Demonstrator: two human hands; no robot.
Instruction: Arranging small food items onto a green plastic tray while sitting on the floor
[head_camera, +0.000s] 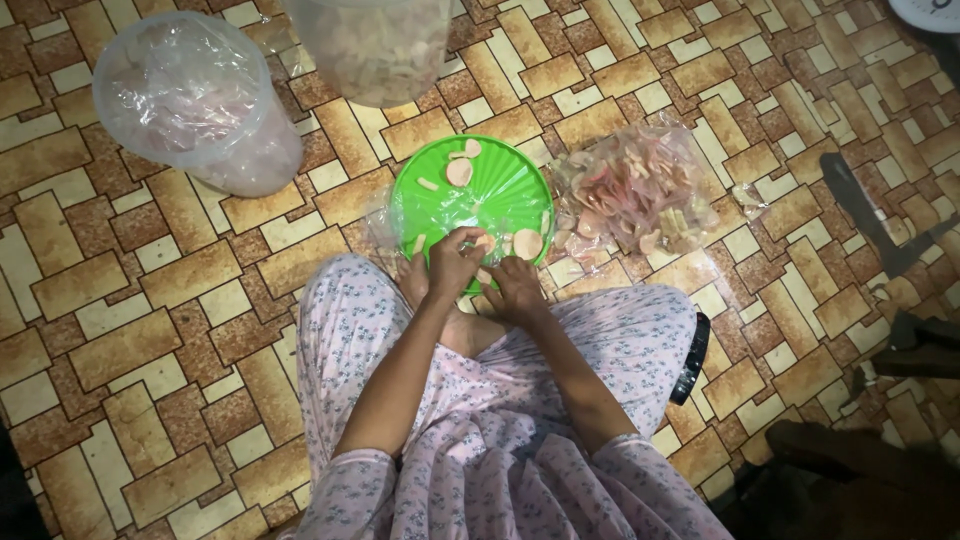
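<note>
I sit cross-legged on a patterned floor with a round green tray (510, 175) in front of my knees. Several pale round crackers (459, 171) lie on it, with a thin clear plastic bag (440, 215) spread over its near side. My left hand (452, 262) is closed over the tray's near rim, fingers pinching the plastic and a cracker piece. My right hand (516, 287) rests beside it, fingers curled at the rim near another cracker (527, 243). What exactly sits inside either hand is hidden by the fingers.
A clear bag of pinkish crackers (635, 190) lies right of the tray. A plastic-lined bucket (195, 100) stands at the far left, another cracker-filled container (375, 45) behind the tray. Dark objects (880, 230) lie at the right, and a black item (690, 360) sits by my right knee.
</note>
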